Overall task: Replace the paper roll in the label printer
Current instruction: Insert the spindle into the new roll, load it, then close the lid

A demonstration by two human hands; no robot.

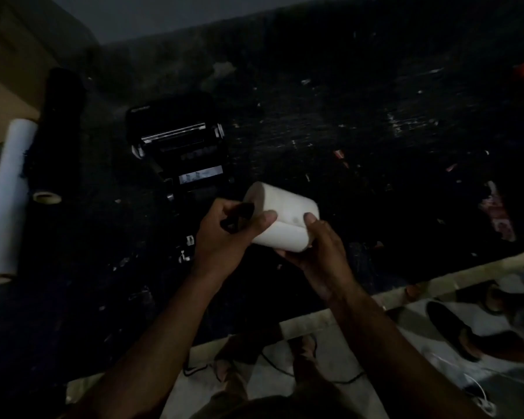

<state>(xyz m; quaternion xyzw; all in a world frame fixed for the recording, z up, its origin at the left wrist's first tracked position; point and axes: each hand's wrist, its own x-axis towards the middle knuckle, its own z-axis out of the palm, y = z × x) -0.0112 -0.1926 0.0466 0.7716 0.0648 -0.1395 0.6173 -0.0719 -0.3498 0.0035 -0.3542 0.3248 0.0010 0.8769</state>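
A white paper roll (285, 211) is held above the dark table, lying on its side. My right hand (318, 252) grips its near right end from below, thumb on top. My left hand (224, 237) is at the roll's left end with its thumb on the paper, and its fingers are closed on a small black part (239, 216); what that part is cannot be made out. The black label printer (179, 146) stands open behind the roll, its lid tilted back and the paper bay showing.
A long white roll (8, 195) and a long black roll (58, 131) lie at the table's left, with a small tape roll (47, 197) beside them. Scraps litter the dark tabletop (375, 131). The table's light front edge (436, 285) runs at the right; shoes and cables lie on the floor below.
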